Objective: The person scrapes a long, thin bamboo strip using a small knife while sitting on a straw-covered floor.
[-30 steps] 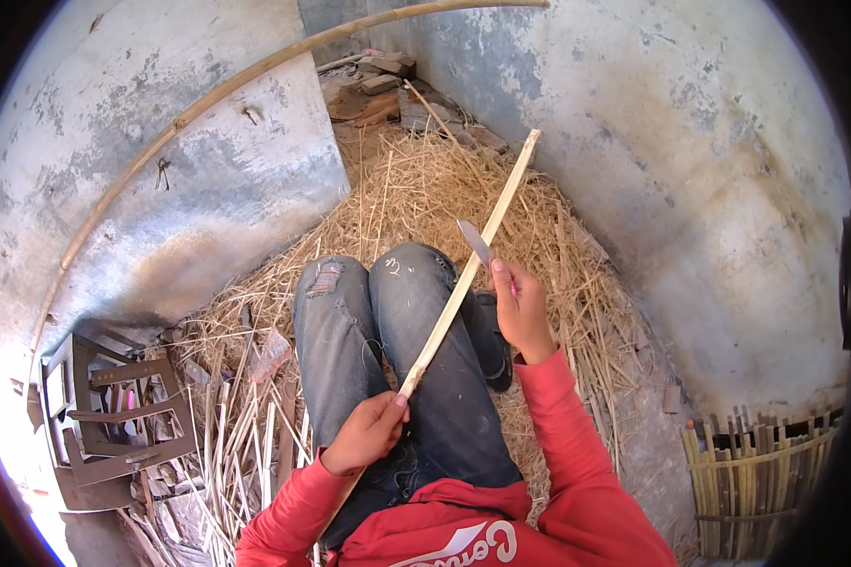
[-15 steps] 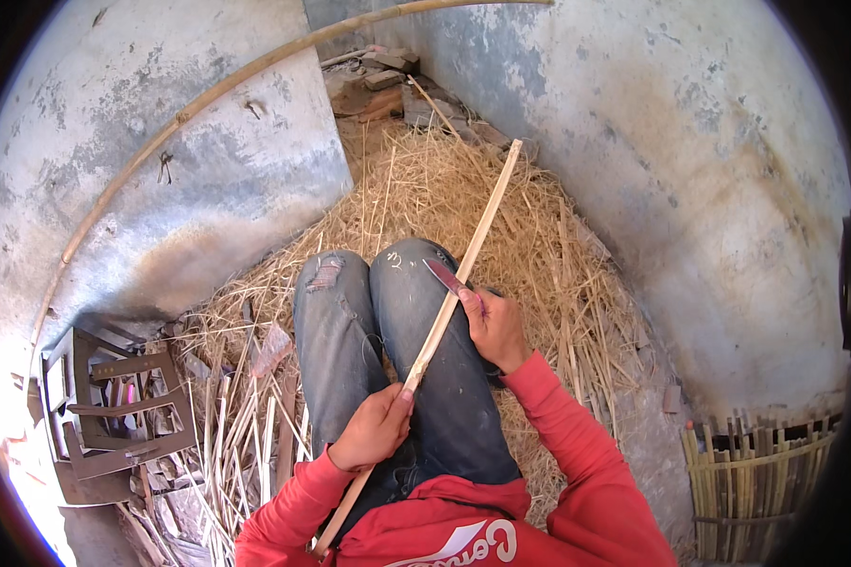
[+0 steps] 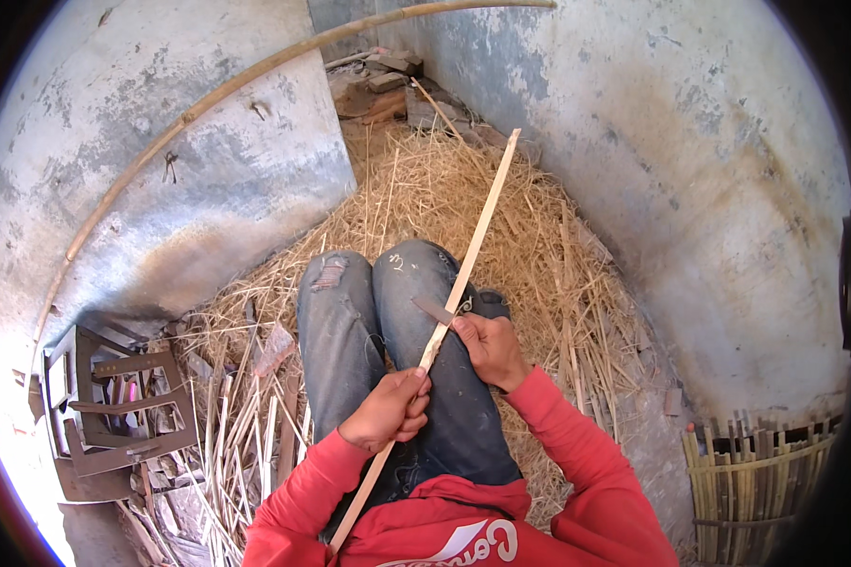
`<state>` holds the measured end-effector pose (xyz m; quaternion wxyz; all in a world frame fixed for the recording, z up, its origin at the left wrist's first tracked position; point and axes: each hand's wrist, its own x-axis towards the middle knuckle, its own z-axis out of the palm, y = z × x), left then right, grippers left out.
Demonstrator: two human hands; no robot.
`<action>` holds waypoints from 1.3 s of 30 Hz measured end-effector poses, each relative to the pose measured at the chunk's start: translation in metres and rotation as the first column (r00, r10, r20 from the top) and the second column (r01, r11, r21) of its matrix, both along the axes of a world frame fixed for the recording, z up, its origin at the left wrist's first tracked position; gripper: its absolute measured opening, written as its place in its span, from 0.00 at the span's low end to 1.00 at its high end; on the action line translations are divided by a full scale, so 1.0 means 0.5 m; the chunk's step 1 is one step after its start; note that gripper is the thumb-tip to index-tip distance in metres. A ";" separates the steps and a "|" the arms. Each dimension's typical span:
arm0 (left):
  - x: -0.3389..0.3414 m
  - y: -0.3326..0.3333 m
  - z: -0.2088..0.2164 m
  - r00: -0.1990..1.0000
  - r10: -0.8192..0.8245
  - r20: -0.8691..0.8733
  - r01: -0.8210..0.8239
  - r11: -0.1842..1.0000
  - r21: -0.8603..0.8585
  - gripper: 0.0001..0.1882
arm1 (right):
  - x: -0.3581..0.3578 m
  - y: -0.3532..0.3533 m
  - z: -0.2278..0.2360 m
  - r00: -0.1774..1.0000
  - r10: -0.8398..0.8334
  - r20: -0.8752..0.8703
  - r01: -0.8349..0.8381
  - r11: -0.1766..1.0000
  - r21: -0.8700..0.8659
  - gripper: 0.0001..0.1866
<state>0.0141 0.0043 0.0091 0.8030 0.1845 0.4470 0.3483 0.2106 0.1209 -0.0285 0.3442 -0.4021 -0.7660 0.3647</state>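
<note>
A long, pale bamboo strip (image 3: 488, 210) slants across my lap, its far end above the shavings and its near end against my red top. My left hand (image 3: 388, 410) is closed around the strip at its lower middle. Farther up, my right hand (image 3: 490, 348) grips a knife, its handle hidden in the fingers. The knife's dark blade (image 3: 432, 310) lies across the strip and sticks out to the left over my right knee. A small curled shaving (image 3: 464, 305) stands at the blade. Below the blade, the strip's surface looks rough and freshly cut.
Straw-like shavings (image 3: 529, 227) cover the floor around my legs. Several split strips (image 3: 222, 472) lie at the left, beside a dark metal frame (image 3: 128, 406). A woven slat basket (image 3: 761, 482) stands at the lower right. A long bent pole (image 3: 151, 156) arcs along the left wall.
My right hand and the knife have moved down the strip toward my left hand, and the blade has turned. My left hand has shifted slightly up and right; a curled shaving now shows.
</note>
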 end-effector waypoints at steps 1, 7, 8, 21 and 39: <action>0.001 0.007 0.000 1.000 -0.003 0.008 0.003 1.000 -0.005 0.19 | 0.002 -0.001 0.004 1.000 0.011 0.029 -0.011 1.000 -0.011 0.24; -0.006 0.022 -0.003 0.996 -0.034 0.077 0.034 0.999 0.003 0.19 | 0.015 0.013 -0.010 0.990 0.142 0.017 -0.141 0.989 -0.044 0.24; -0.008 0.023 -0.004 0.995 -0.041 0.088 0.041 0.999 -0.002 0.19 | 0.022 0.021 -0.011 0.979 0.199 -0.050 -0.204 0.970 -0.135 0.25; -0.005 0.009 -0.022 0.930 0.050 -0.365 0.046 0.967 0.249 0.20 | 0.006 0.005 0.050 0.951 0.010 -0.308 -0.119 0.934 -0.338 0.17; -0.057 0.014 0.003 0.984 0.163 -0.067 -0.156 0.983 0.096 0.20 | 0.054 -0.086 0.075 0.917 0.294 -0.269 -0.373 0.870 -0.321 0.06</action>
